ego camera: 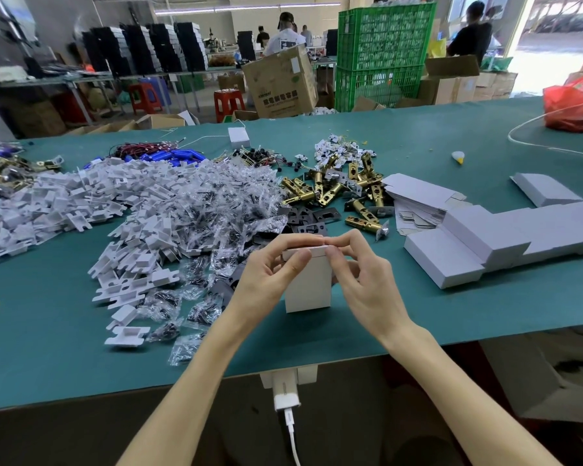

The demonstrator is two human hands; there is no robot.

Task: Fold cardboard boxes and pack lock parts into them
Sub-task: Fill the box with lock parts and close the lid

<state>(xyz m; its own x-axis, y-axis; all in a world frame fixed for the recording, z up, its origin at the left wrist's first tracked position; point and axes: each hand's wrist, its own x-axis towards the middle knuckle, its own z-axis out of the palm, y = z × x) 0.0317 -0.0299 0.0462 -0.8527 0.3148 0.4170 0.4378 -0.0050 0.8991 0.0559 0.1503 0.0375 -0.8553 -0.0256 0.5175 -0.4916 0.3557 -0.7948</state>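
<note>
Fingers of both the left hand [266, 280] and right hand [367, 284] pinch the top flap of an upright white box [308, 287] on the near green table [64, 348].

Stacked green crates [384, 45], red stools [229, 101] beyond — red bag [567, 107] far right

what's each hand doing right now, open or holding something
Left hand: grips the top of the upright white box.
Right hand: pinches the same box's top edge.
</note>
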